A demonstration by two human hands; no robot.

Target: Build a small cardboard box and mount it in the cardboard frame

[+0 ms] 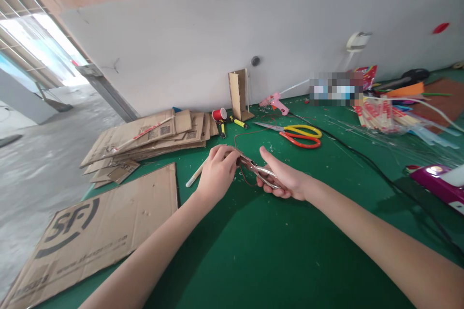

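My left hand (217, 174) is closed around a pale, thin stick (195, 175), whose lower end pokes out to the left. Its fingertips meet the jaw end of metal pliers (250, 162), so what lies between the jaws is hidden. My right hand (281, 178) grips the two silver handles of these pliers, with the thumb raised off them. A thin reddish thread (246, 180) loops below the jaws and also runs up behind them. Beyond my hands lie scissors (286, 130) with one yellow and one orange handle loop.
Flattened cardboard (145, 135) is stacked at the left, with an SF-printed sheet (119, 222) in front. A red thread spool (219, 114), a folded cardboard piece (238, 96) and a pink glue gun (275, 103) stand or lie near the wall. Wrapped chopsticks (377, 113) and a black cable (362, 153) are rightward.
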